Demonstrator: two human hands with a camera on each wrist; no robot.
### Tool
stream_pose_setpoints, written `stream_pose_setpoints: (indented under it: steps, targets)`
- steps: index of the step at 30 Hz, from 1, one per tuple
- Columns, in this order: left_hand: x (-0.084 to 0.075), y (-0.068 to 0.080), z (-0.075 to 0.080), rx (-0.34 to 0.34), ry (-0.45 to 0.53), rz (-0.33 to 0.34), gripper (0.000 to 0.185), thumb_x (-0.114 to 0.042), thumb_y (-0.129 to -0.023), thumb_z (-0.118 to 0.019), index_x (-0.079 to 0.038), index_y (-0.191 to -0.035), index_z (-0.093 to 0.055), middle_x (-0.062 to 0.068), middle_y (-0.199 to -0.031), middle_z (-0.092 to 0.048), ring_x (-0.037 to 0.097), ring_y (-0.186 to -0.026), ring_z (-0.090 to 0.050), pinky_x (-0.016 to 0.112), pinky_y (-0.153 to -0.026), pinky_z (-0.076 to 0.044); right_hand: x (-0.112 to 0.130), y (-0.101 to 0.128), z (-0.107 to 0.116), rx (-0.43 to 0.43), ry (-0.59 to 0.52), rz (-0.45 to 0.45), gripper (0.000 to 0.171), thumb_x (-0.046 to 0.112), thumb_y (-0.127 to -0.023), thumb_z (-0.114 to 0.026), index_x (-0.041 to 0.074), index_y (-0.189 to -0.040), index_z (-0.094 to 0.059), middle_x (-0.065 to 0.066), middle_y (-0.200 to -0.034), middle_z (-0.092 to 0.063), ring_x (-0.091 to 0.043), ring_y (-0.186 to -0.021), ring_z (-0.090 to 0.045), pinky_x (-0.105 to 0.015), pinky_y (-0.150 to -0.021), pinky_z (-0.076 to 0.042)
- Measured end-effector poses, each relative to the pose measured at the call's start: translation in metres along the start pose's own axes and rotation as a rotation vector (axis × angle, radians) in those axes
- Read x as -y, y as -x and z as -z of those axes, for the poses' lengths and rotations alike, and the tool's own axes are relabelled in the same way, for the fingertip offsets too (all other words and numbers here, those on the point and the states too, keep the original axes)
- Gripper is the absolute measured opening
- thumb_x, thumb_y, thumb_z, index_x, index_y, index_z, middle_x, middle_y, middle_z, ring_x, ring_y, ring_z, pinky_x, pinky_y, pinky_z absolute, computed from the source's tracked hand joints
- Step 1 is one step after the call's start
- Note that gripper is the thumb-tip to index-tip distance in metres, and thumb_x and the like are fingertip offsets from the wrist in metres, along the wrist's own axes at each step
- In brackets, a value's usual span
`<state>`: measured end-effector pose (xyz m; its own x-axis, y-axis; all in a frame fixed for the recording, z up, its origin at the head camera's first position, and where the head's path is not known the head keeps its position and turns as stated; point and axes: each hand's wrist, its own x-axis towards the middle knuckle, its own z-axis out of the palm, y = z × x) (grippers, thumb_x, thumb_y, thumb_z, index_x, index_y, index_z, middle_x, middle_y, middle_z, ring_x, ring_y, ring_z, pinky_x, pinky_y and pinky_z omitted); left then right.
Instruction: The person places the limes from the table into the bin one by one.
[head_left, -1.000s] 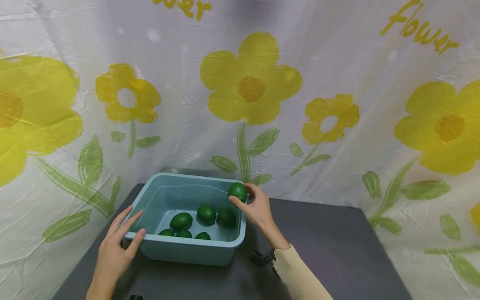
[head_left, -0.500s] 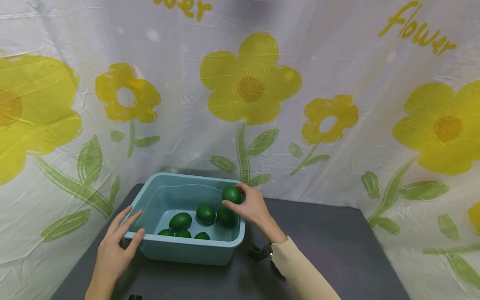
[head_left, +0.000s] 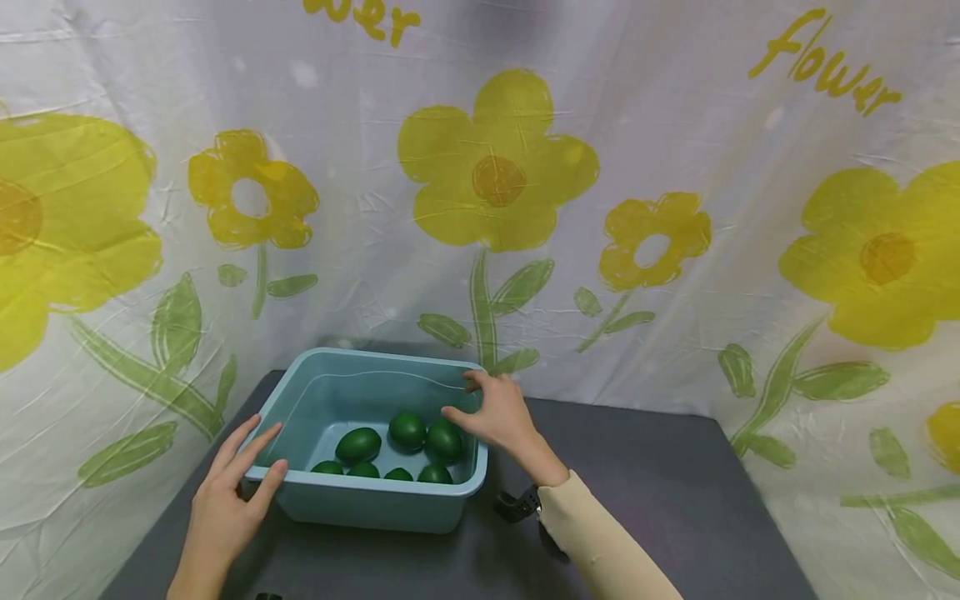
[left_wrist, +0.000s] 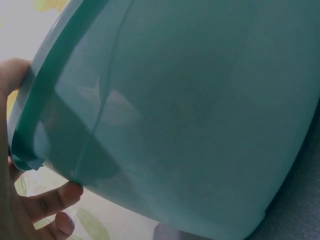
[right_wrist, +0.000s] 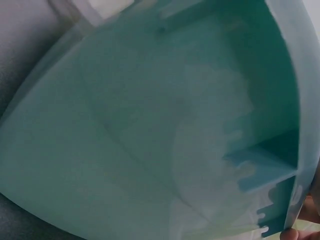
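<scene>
A light blue plastic bin (head_left: 367, 500) stands on the dark table in the head view. Several dark green, smooth oval fruits, avocado-like, lie on its floor; one fruit (head_left: 357, 446) sits left of centre, and another fruit (head_left: 435, 474) shows partly above the front rim. My left hand (head_left: 225, 500) holds the bin's front left corner, fingers over the rim; the left wrist view shows other fingertips (left_wrist: 70, 194) at its outer wall. Over the right rim hovers my right hand (head_left: 498, 415), thumb and fingers spread, nothing between them. The wrist views show mostly the bin's outside.
The dark grey table (head_left: 645, 492) extends to the right of the bin. A white curtain (head_left: 360, 292) with yellow flowers hangs behind and at both sides. On the right wrist sits a black strap (head_left: 517, 504), below a beige sleeve (head_left: 600, 533).
My right hand has moved slightly left over the bin and let go of the green fruit. An extra fruit now shows near the front right of the bin. My left hand has stayed put.
</scene>
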<state>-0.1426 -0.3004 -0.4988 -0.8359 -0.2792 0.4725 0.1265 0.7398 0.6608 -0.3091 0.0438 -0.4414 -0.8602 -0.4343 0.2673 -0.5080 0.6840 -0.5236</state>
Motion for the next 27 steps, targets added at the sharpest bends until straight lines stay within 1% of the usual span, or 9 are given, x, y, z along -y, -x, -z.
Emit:
stream_pose_setpoints:
  steps: [3,6,10,11,14,16,18,23,27]
  targets:
    - [0.0,0.001,0.0,0.004,-0.001,0.0,0.051,-0.028,-0.101,-0.074,-0.021,-0.15,-0.063,0.009,-0.167,-0.043,0.051,-0.143,-0.046,0.076,-0.095,-0.039,0.0,0.002,0.0,-0.017,0.003,0.01,0.064,0.051,-0.092,-0.078,0.01,-0.14,-0.067,-0.01,-0.119,-0.077,-0.039,-0.111,-0.064,-0.062,-0.102,-0.047]
    - [0.0,0.001,0.0,0.005,0.001,-0.002,0.051,-0.028,-0.101,-0.074,-0.021,-0.15,-0.063,0.009,-0.166,-0.043,0.052,-0.143,-0.046,0.076,-0.095,-0.039,-0.001,0.003,0.0,-0.035,0.006,0.013,0.062,0.051,-0.092,-0.078,0.012,-0.14,-0.067,-0.008,-0.123,-0.075,-0.036,-0.111,-0.066,-0.06,-0.101,-0.048]
    - [-0.001,0.001,0.001,0.002,0.004,-0.002,0.051,-0.028,-0.1,-0.075,-0.021,-0.15,-0.063,0.01,-0.166,-0.043,0.051,-0.144,-0.046,0.076,-0.096,-0.039,-0.001,0.005,0.002,-0.052,-0.009,0.017,0.062,0.049,-0.092,-0.078,0.012,-0.141,-0.066,-0.009,-0.129,-0.074,-0.036,-0.114,-0.067,-0.058,-0.1,-0.05]
    - [-0.001,0.001,0.001,0.0,0.005,-0.003,0.051,-0.028,-0.1,-0.075,-0.021,-0.15,-0.063,0.01,-0.166,-0.043,0.051,-0.144,-0.046,0.076,-0.096,-0.039,-0.001,0.006,0.003,-0.058,-0.015,0.021,0.062,0.049,-0.093,-0.078,0.012,-0.141,-0.066,-0.009,-0.129,-0.074,-0.035,-0.114,-0.068,-0.057,-0.098,-0.051]
    - [-0.001,0.001,0.001,-0.003,0.009,-0.008,0.051,-0.027,-0.1,-0.075,-0.021,-0.149,-0.064,0.011,-0.166,-0.044,0.051,-0.143,-0.046,0.076,-0.095,-0.039,-0.002,0.009,0.006,-0.085,-0.035,0.023,0.062,0.047,-0.093,-0.078,0.011,-0.142,-0.066,-0.011,-0.129,-0.073,-0.034,-0.106,-0.07,-0.051,-0.086,-0.056]
    - [-0.001,0.001,0.001,-0.005,0.012,-0.012,0.051,-0.027,-0.1,-0.075,-0.02,-0.149,-0.064,0.011,-0.166,-0.044,0.051,-0.143,-0.046,0.075,-0.095,-0.039,-0.002,0.011,0.009,-0.108,-0.041,0.023,0.062,0.046,-0.093,-0.079,0.01,-0.141,-0.066,-0.012,-0.127,-0.074,-0.032,-0.099,-0.07,-0.048,-0.08,-0.056]
    - [0.0,0.001,0.001,-0.007,0.013,-0.015,0.051,-0.026,-0.1,-0.075,-0.02,-0.149,-0.064,0.01,-0.166,-0.044,0.051,-0.143,-0.046,0.075,-0.095,-0.039,-0.001,0.013,0.012,-0.129,-0.048,0.018,0.061,0.046,-0.093,-0.079,0.009,-0.141,-0.067,-0.011,-0.126,-0.074,-0.03,-0.094,-0.07,-0.046,-0.076,-0.056]
    - [0.0,0.0,0.0,-0.006,0.009,-0.008,0.051,-0.027,-0.099,-0.076,-0.02,-0.149,-0.064,0.01,-0.166,-0.044,0.052,-0.143,-0.047,0.077,-0.095,-0.039,0.0,0.017,0.019,-0.169,-0.076,0.008,0.06,0.043,-0.093,-0.08,0.008,-0.14,-0.067,-0.012,-0.125,-0.074,-0.031,-0.097,-0.072,-0.049,-0.078,-0.058]
    - [0.001,0.0,0.0,0.0,0.007,0.001,0.051,-0.028,-0.1,-0.075,-0.021,-0.149,-0.064,0.01,-0.166,-0.043,0.052,-0.143,-0.046,0.078,-0.096,-0.039,-0.001,0.02,0.022,-0.194,-0.096,0.006,0.058,0.041,-0.093,-0.081,0.007,-0.139,-0.068,-0.014,-0.123,-0.074,-0.032,-0.097,-0.072,-0.049,-0.078,-0.058]
